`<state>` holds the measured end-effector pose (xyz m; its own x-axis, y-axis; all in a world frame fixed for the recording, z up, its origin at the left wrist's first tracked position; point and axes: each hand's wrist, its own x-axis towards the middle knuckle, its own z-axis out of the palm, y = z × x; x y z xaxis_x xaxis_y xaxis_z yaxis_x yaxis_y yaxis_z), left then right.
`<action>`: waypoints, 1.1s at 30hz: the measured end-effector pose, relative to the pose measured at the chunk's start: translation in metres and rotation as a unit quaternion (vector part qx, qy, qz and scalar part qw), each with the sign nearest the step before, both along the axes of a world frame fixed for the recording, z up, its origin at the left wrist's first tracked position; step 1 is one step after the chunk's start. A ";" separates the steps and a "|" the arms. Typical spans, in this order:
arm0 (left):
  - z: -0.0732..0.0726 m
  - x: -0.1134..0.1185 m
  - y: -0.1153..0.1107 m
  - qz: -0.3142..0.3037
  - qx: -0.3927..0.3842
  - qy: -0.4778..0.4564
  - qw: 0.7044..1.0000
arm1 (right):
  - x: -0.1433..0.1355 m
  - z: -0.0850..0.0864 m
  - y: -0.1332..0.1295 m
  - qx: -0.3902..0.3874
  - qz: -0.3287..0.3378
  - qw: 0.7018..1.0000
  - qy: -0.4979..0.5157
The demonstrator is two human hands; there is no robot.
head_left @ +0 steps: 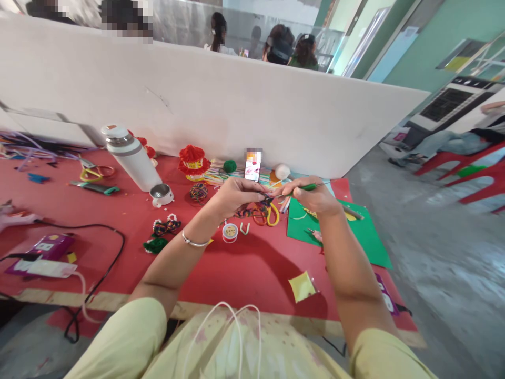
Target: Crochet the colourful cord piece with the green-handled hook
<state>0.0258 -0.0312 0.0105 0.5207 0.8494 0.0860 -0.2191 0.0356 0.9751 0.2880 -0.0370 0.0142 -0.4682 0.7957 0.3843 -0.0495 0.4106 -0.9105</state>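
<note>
My left hand (240, 195) pinches a small piece of dark multicoloured yarn work (265, 202) above the table. In my right hand (313, 199) is a crochet hook with a green handle (309, 187); its metal tip points left at the yarn work. The two hands are close together, and the fingers partly hide the piece. Below them lie yellow-handled scissors (273, 215) and a small round spool (230, 232). Behind the hands a phone (252, 166) stands upright with its screen lit. Left of it sits a multicoloured yarn ball (198, 193).
A white thermos (132, 160) and its metal cup (161, 195) stand on the red table (244, 284). A green sheet (371, 239) lies at right, a yellow packet (302, 287) near the front edge. A white board (221, 100) closes off the back. Cables run at left.
</note>
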 end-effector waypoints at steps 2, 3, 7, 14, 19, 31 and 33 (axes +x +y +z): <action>0.000 0.000 0.001 0.008 0.031 0.006 0.999 | 0.001 0.006 0.000 0.016 0.011 0.999 -0.026; -0.001 -0.001 0.002 0.017 0.049 0.015 0.999 | 0.000 0.010 0.000 0.028 0.011 0.999 -0.044; -0.006 0.001 0.004 0.083 0.117 0.063 0.988 | -0.009 0.024 -0.011 0.112 -0.055 0.981 -0.146; -0.012 0.016 -0.001 0.238 0.106 0.015 0.965 | -0.046 -0.003 -0.037 0.372 -0.222 0.855 -0.287; -0.002 0.007 0.002 0.053 -0.102 -0.073 0.991 | -0.050 -0.042 -0.033 0.460 -0.304 0.810 -0.197; 0.000 -0.013 0.021 -0.022 0.030 0.092 0.995 | -0.025 0.022 -0.035 0.173 -0.079 0.970 -0.153; 0.001 -0.011 0.019 -0.063 0.002 0.072 0.995 | -0.024 0.013 -0.030 0.077 -0.058 0.993 -0.073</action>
<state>0.0153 -0.0119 0.0115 0.6296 0.7769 0.0068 -0.0718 0.0495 0.9962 0.2644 -0.0665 0.0271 -0.4359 0.7854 0.4394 0.1351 0.5398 -0.8309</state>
